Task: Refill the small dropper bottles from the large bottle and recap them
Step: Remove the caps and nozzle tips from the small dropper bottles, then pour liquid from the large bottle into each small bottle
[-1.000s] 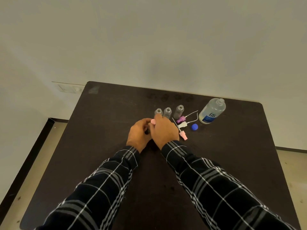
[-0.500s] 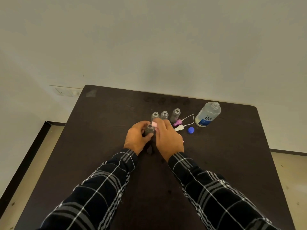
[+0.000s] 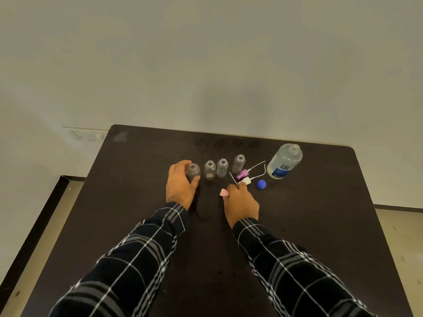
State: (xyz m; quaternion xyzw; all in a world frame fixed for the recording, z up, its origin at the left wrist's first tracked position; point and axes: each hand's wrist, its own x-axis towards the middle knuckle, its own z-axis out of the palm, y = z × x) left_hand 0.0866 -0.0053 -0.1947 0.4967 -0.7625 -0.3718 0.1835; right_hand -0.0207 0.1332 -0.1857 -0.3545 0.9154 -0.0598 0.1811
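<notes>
Dark brown table stands against a plain pale wall. A wall plate is mounted left of the table's far corner. Black skirting borders the beige floor.

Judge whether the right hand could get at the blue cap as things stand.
Probably yes: the blue cap lies just right of the right hand, with bare table between them, though its fingers pinch a pink cap.
</notes>
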